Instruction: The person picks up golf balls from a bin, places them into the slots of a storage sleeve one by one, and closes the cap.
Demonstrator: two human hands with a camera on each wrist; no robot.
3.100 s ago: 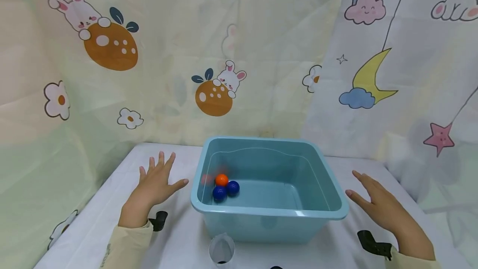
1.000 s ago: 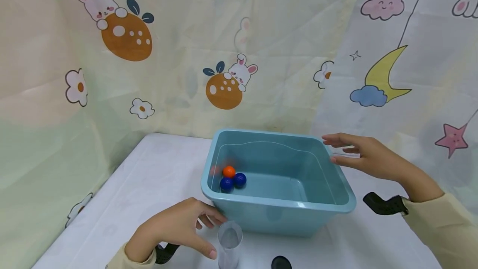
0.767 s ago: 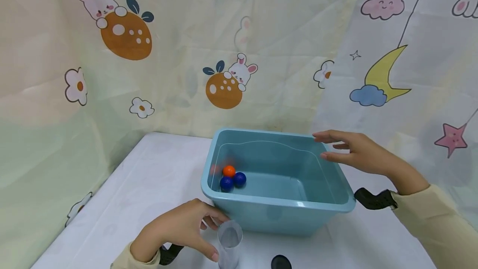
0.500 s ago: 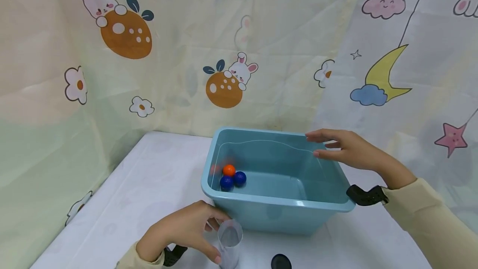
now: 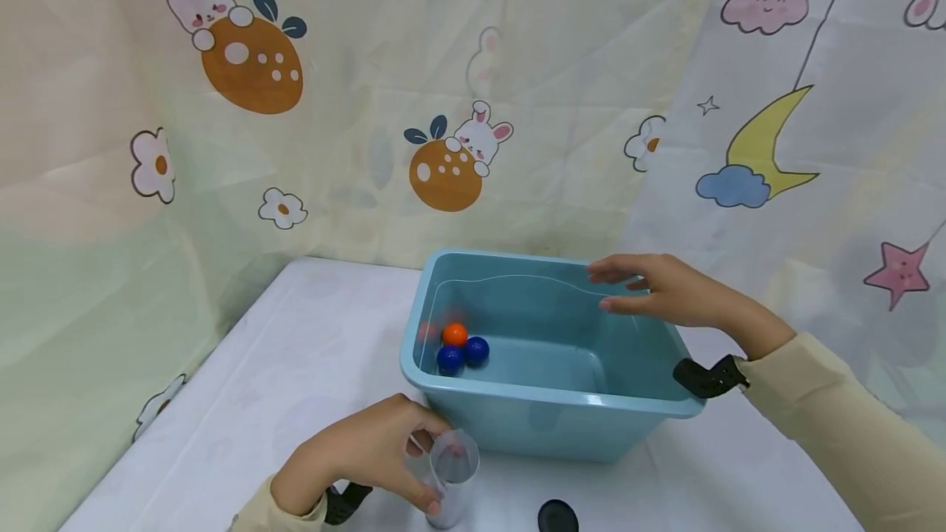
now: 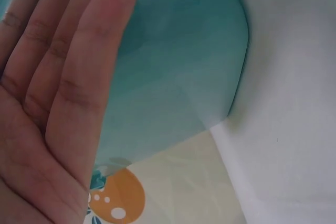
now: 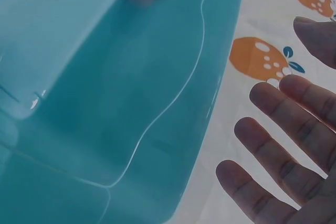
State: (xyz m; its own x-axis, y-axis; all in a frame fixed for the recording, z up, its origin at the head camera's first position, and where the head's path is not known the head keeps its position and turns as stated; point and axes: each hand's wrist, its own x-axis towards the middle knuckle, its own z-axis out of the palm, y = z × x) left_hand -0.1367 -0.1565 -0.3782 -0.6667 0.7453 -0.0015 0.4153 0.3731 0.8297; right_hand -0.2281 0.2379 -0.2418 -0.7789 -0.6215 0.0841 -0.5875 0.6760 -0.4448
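Note:
In the head view my left hand [image 5: 369, 450] pinches a clear, narrow cylindrical cup [image 5: 454, 466] between thumb and fingers, in front of the bin. The cup leans slightly, its open mouth up; I see nothing inside it. My right hand [image 5: 665, 290] hovers over the back right corner of the light-blue plastic bin [image 5: 547, 417], fingers spread and holding nothing. An orange ball [image 5: 454, 334] and two blue balls [image 5: 450, 360] lie together at the bin's left end. In the left wrist view the cup does not show past the fingers [image 6: 79, 82].
A black round disc [image 5: 557, 517] lies on the white-covered table [image 5: 310, 335], right of the cup. Behind the table hangs a cloth backdrop [image 5: 355, 212] with cartoon prints. A black wrist strap [image 5: 711, 378] is on the right wrist, near the bin's right rim.
My right hand has come in from the right to above the bin. My left hand has moved from the table's left side to the cup and taken hold of it; the cup has tilted slightly.

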